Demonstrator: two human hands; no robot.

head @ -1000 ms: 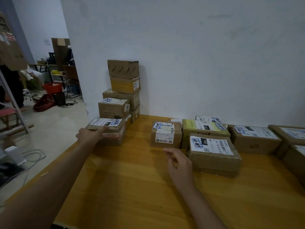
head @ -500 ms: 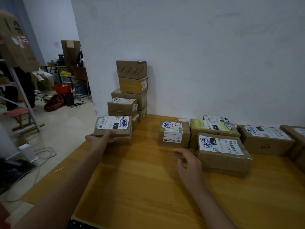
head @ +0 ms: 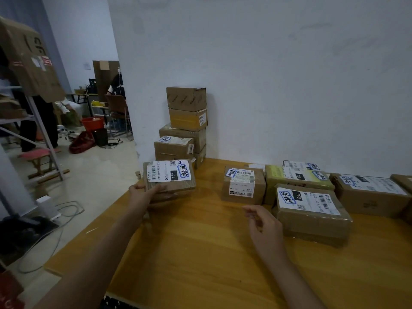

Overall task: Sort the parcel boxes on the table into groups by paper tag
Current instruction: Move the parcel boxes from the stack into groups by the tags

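Observation:
My left hand (head: pixel 142 195) grips a flat brown parcel (head: pixel 169 178) by its near edge, tilted up so its white label with a blue-ringed tag faces me, above the wooden table's (head: pixel 200 253) left corner. My right hand (head: pixel 265 228) hovers over the table with fingers loosely curled, holding nothing, just left of a labelled box (head: pixel 312 210). A small box (head: pixel 243 185) with a blue-ringed tag stands behind it, with a yellow-taped box (head: pixel 296 177) and another labelled box (head: pixel 370 192) to the right.
A stack of several cardboard boxes (head: pixel 185 126) stands against the white wall (head: pixel 267 74) at the table's far left. Left of the table the floor holds cables, a metal shelf frame (head: pixel 42 139), a red bucket (head: pixel 92 123) and chairs. More boxes run off the right edge.
My left hand has lifted the flat parcel off the box beneath it and tilted its label toward me. My right hand has stayed near the labelled box.

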